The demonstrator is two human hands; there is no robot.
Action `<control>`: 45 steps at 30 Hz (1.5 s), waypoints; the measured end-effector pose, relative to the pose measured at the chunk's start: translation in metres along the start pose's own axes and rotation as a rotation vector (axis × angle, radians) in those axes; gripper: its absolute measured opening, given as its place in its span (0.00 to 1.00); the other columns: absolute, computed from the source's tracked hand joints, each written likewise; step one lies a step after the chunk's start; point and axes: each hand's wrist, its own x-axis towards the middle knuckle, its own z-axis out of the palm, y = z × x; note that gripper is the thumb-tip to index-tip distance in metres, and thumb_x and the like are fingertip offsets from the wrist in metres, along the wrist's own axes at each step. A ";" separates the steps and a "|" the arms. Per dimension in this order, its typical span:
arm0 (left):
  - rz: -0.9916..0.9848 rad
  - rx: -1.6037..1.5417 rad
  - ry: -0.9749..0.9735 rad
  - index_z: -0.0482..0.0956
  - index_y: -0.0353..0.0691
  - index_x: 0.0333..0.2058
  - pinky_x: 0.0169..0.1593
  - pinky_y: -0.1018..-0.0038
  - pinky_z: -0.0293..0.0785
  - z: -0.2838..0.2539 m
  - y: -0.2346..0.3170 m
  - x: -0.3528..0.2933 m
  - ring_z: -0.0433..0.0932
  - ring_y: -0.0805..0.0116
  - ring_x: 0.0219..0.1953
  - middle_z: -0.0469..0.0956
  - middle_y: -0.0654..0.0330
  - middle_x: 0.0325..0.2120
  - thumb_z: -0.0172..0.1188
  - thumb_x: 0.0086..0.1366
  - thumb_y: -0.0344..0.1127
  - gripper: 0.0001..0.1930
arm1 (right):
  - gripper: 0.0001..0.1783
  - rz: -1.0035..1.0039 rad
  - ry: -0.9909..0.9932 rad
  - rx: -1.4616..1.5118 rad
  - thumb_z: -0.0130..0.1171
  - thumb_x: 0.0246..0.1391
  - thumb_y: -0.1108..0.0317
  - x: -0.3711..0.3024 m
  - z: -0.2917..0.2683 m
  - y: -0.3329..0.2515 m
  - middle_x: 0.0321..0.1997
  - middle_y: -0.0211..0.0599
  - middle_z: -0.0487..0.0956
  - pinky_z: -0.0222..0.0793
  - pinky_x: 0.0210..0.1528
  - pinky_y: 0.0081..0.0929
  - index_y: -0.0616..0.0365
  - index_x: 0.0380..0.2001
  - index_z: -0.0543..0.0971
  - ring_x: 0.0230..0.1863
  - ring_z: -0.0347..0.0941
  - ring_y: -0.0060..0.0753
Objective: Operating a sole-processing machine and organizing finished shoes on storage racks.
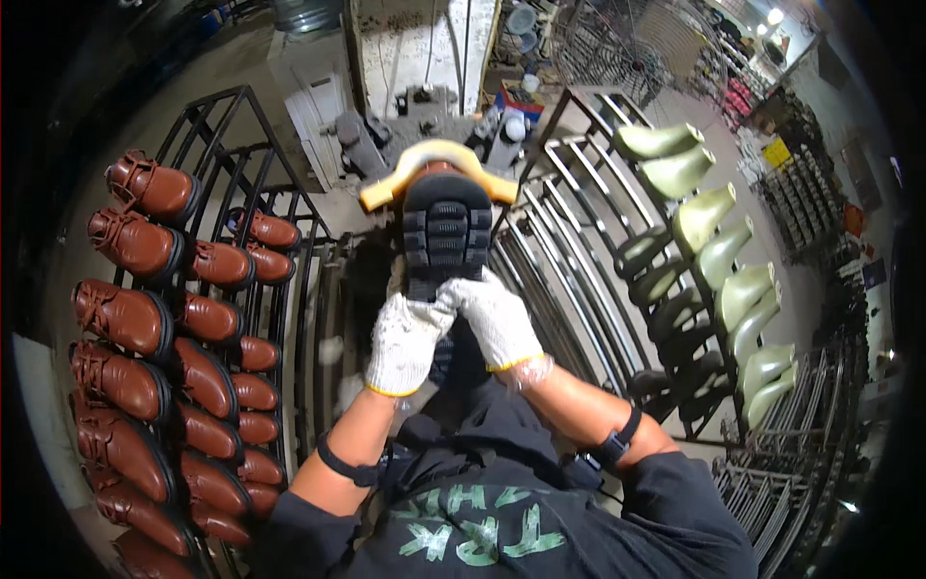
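Note:
A shoe with its black treaded sole [447,227] facing up lies in front of me, one end against a curved yellow pad [439,152]. A bit of red-brown upper shows between sole and pad. My left hand [405,340], in a white knit glove with a yellow cuff, is closed on the shoe's near part. Beside it my right hand [495,318], gloved alike, grips the same part from the right, and the two hands meet over the sole. The fingertips are partly hidden.
At left, a black metal rack [246,106] holds rows of red-brown lace-up shoes [121,314]. To the right, another rack [564,198] carries pale green shoe lasts [709,217] and dark soles [666,280]. Grey machine parts [362,145] flank the pad; a fan [632,63] stands behind.

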 end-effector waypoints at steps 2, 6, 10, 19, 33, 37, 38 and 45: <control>-0.052 -0.079 -0.057 0.79 0.37 0.38 0.42 0.60 0.77 -0.002 -0.005 0.003 0.81 0.53 0.34 0.82 0.53 0.29 0.70 0.61 0.39 0.13 | 0.15 -0.009 0.039 0.100 0.63 0.59 0.62 0.006 0.004 -0.001 0.41 0.35 0.84 0.74 0.48 0.22 0.57 0.46 0.84 0.41 0.80 0.23; 0.189 0.134 0.324 0.80 0.32 0.40 0.41 0.62 0.78 0.007 -0.055 -0.002 0.84 0.55 0.33 0.84 0.50 0.28 0.70 0.63 0.41 0.17 | 0.14 -0.145 0.077 0.045 0.62 0.59 0.62 -0.003 0.018 -0.017 0.39 0.38 0.86 0.74 0.48 0.24 0.58 0.44 0.84 0.41 0.82 0.26; -0.353 -1.418 0.065 0.76 0.32 0.46 0.50 0.65 0.78 0.015 -0.015 -0.011 0.83 0.57 0.39 0.84 0.47 0.33 0.47 0.78 0.49 0.22 | 0.16 -0.021 0.137 0.188 0.63 0.59 0.62 -0.004 0.014 -0.016 0.41 0.36 0.86 0.74 0.48 0.24 0.59 0.46 0.84 0.43 0.82 0.25; 0.572 0.053 0.076 0.76 0.31 0.58 0.66 0.61 0.68 -0.081 0.085 0.087 0.76 0.50 0.59 0.77 0.45 0.56 0.71 0.57 0.40 0.32 | 0.23 0.064 0.148 -0.195 0.56 0.65 0.40 -0.019 0.018 -0.018 0.40 0.47 0.81 0.74 0.42 0.40 0.48 0.45 0.81 0.42 0.80 0.55; 0.474 -0.070 0.202 0.85 0.31 0.37 0.46 0.72 0.77 -0.034 0.118 0.097 0.82 0.67 0.39 0.85 0.58 0.35 0.62 0.60 0.25 0.07 | 0.15 -0.610 0.158 -0.503 0.62 0.60 0.60 -0.007 -0.019 0.030 0.26 0.34 0.76 0.78 0.55 0.44 0.32 0.49 0.84 0.35 0.80 0.43; 0.250 -0.184 0.199 0.84 0.30 0.36 0.40 0.75 0.80 -0.033 0.113 0.113 0.81 0.69 0.36 0.83 0.57 0.33 0.65 0.62 0.22 0.04 | 0.09 -0.553 0.026 -0.439 0.61 0.62 0.56 0.014 -0.032 0.026 0.19 0.34 0.72 0.78 0.57 0.47 0.27 0.43 0.85 0.32 0.80 0.50; 0.277 -0.151 0.222 0.84 0.30 0.36 0.40 0.75 0.80 -0.025 0.110 0.112 0.81 0.69 0.35 0.83 0.56 0.33 0.65 0.62 0.22 0.04 | 0.10 -0.548 0.021 -0.383 0.61 0.62 0.57 0.013 -0.037 0.033 0.18 0.33 0.70 0.78 0.58 0.47 0.25 0.44 0.85 0.30 0.79 0.49; 0.431 -0.011 0.260 0.83 0.31 0.33 0.38 0.75 0.77 -0.026 0.098 0.112 0.80 0.71 0.31 0.82 0.60 0.27 0.64 0.64 0.26 0.04 | 0.22 -0.683 -0.073 -0.357 0.57 0.61 0.64 0.019 -0.037 0.048 0.36 0.35 0.83 0.71 0.66 0.51 0.30 0.58 0.80 0.39 0.82 0.47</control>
